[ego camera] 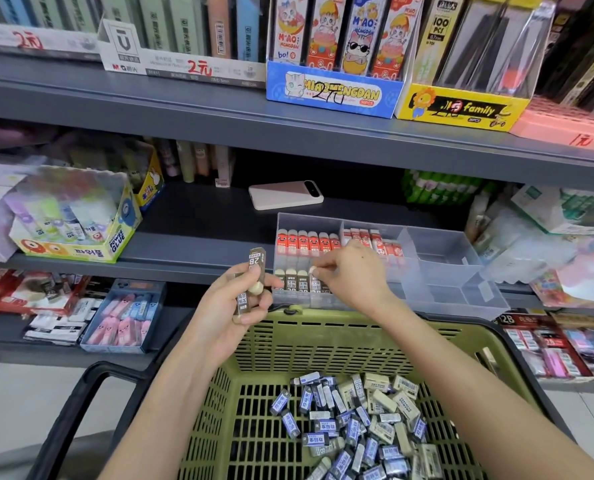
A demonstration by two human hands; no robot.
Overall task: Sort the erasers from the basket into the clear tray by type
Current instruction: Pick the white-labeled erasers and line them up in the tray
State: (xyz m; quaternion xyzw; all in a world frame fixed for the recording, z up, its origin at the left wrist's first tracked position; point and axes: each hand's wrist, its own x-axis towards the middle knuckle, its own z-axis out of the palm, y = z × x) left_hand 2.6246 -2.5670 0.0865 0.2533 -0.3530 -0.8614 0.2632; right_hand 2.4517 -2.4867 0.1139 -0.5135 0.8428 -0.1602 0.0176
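A green slotted plastic basket [340,332] with black handles is seen in front of a grey metal shop shelf [198,244]. On the shelf edge just behind the basket, a clear plastic compartment tray [441,271] is set.

A small bunch of brown-sleeved 2B erasers [256,263] is gripped in the left hand [231,315], the fingers and thumb curled round them. One eraser stands up above the fingertips and the others lie lower in the palm. This hand is held above the basket's far-left rim, just left of the tray and apart from it.

The right hand [354,277] is reached over the tray's front-left compartment. The cream top of an upright brown-sleeved eraser [312,271] is pinched between its thumb and forefinger. That eraser stands at the right end of a row of matching brown erasers [292,284] already lined up in the same compartment.

In the back-left compartment a row of red-sleeved erasers [304,242] is stood. Smaller red-and-white erasers [375,242] are held in the middle back compartment.

A loose heap of blue-sleeved and cream-sleeved erasers [357,420] is left on the basket floor, below and between the two forearms.

A white phone [285,196] is laid flat on the shelf behind the tray, and a box of glue sticks [77,223] is placed at the left.
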